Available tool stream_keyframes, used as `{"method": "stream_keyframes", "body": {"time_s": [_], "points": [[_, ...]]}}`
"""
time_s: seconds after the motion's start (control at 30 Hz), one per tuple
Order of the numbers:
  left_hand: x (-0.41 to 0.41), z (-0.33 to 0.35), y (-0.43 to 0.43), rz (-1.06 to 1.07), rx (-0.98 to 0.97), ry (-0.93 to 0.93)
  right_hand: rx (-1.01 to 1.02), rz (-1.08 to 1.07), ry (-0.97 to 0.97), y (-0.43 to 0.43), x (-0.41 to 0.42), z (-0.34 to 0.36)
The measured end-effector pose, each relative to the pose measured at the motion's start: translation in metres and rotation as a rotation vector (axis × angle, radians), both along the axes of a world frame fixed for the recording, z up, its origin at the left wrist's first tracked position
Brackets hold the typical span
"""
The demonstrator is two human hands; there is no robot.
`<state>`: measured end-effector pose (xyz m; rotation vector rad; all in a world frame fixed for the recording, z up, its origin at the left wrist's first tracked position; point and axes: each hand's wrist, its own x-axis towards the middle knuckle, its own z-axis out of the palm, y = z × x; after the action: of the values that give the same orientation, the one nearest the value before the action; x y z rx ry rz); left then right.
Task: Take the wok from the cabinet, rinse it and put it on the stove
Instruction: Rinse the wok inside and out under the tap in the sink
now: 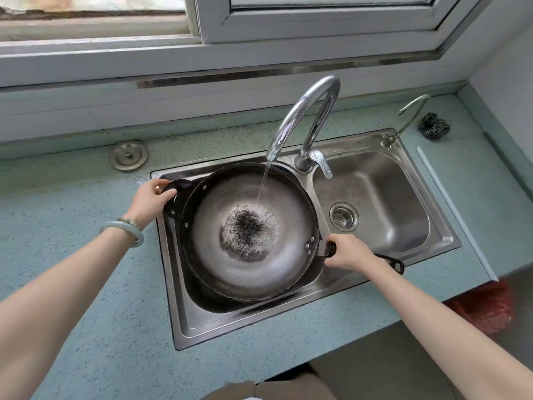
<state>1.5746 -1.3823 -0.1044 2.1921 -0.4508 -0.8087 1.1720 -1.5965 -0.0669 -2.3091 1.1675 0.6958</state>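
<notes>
A dark, worn wok (230,264) sits in the left basin of a steel double sink (383,215). Water runs from the curved tap (305,111) onto the wok's inner wall and pools over its blackened middle. My left hand (150,199) grips the small loop handle on the wok's left rim. My right hand (349,252) is closed around the long black handle (392,262) at the wok's right side, whose end sticks out past my wrist. No stove or cabinet is in view.
A round metal drain cover (128,155) lies on the blue-green counter behind the sink at left. A steel wool scourer (434,126) and a thin second tap (409,116) are at back right. A window sill runs along the back. Something red (487,307) lies below the counter's right end.
</notes>
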Motion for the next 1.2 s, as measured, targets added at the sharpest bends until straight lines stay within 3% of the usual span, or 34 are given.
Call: {"method": "stream_keyframes", "body": {"time_s": [0.23,0.53,0.93,1.0,1.2], "points": [[-0.008,-0.001,-0.014,0.0,0.07,-0.074,-0.005,-0.024,-0.011,-0.002,0.001,-0.02],[-0.013,-0.004,-0.018,-0.216,0.242,-0.37,-0.091,-0.059,-0.063,0.004,0.002,-0.031],[-0.011,-0.006,-0.007,-0.363,0.383,-0.594,0.046,-0.044,-0.035,-0.002,0.009,-0.037],[-0.015,-0.008,-0.007,-0.346,0.391,-0.574,0.144,-0.208,-0.134,-0.012,0.018,-0.031],[-0.024,-0.009,-0.01,-0.281,0.336,-0.52,0.36,-1.02,-0.811,-0.052,0.07,0.011]]}}
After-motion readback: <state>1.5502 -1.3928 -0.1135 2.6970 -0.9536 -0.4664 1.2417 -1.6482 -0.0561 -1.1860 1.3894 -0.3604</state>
